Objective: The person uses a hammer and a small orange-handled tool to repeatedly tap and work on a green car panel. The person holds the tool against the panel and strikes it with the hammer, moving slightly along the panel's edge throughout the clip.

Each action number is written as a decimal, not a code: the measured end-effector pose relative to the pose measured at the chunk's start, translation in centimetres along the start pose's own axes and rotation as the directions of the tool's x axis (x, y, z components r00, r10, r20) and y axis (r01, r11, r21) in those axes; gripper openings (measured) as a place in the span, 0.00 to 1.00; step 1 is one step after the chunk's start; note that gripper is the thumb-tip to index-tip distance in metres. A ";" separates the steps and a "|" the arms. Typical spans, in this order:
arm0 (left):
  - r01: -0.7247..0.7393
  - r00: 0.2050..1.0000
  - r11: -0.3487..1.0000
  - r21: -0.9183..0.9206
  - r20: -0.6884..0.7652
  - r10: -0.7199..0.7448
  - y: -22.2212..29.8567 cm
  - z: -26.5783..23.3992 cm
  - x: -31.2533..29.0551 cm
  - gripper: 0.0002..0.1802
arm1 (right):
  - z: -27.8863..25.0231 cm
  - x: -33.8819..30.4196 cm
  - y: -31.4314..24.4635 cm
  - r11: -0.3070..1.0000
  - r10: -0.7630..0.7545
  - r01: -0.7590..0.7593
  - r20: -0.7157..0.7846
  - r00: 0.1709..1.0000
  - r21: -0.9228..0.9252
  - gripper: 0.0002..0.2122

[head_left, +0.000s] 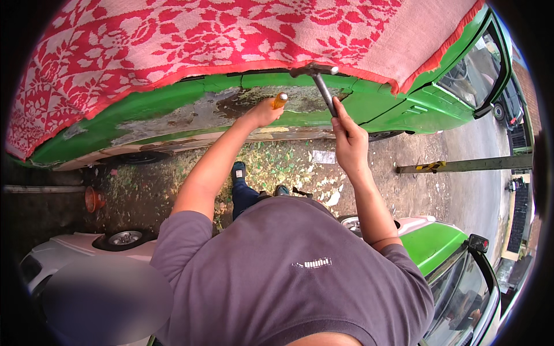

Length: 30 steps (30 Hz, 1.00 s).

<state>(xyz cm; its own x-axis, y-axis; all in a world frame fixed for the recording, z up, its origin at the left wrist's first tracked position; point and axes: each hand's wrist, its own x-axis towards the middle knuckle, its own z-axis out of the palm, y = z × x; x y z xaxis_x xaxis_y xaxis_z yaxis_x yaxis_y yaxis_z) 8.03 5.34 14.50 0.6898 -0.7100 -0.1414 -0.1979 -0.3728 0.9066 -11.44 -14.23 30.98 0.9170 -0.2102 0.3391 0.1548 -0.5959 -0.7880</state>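
My right hand (350,138) is closed around the lower end of a hammer (323,86); its grey shaft runs up and slightly left, long axis near vertical, with the dark metal head lying crosswise at the top against the edge of a red-and-white floral cloth (231,34). My left hand (264,111) is closed around a tool (280,100) with an amber handle, which points up and right toward the scraped, rusty patch on the green car panel (173,101). The tool's tip is hidden, so I cannot tell its kind. Both tools sit just beside each other at the panel. Paint flakes litter the ground (277,161) below.
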 end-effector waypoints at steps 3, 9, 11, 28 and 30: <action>-0.008 1.000 0.999 -0.031 -0.005 0.007 -0.1 0.0 0.1 0.08 | 0.2 -0.4 0.8 0.989 -0.119 0.129 -0.125 0.985 0.077 0.21; -0.004 1.000 1.000 -0.010 -0.018 0.004 0.1 -0.1 0.3 0.09 | 1.8 -1.2 2.5 0.956 -0.097 0.134 0.149 0.984 -0.263 0.24; -0.013 1.000 1.000 -0.025 -0.018 0.012 -0.4 0.0 0.5 0.09 | 1.3 -1.4 2.3 0.973 -0.073 0.101 0.138 0.988 -0.206 0.23; -0.035 0.999 0.998 -0.050 0.026 0.036 -0.8 -0.2 0.1 0.07 | 0.8 0.0 -0.2 0.996 -0.055 0.062 0.107 0.993 -0.061 0.22; -0.045 0.998 0.997 -0.057 0.038 0.047 -0.9 -0.3 0.2 0.07 | 1.0 0.0 -0.2 0.987 -0.158 0.160 -0.067 0.985 0.031 0.21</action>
<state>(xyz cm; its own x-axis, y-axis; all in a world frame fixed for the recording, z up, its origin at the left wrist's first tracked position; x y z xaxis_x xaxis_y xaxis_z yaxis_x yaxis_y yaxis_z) 8.60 5.71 13.81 0.6525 -0.7493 -0.1133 -0.1889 -0.3056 0.9332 -11.12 -13.36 30.60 0.8542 -0.1653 0.4930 0.3110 -0.5975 -0.7391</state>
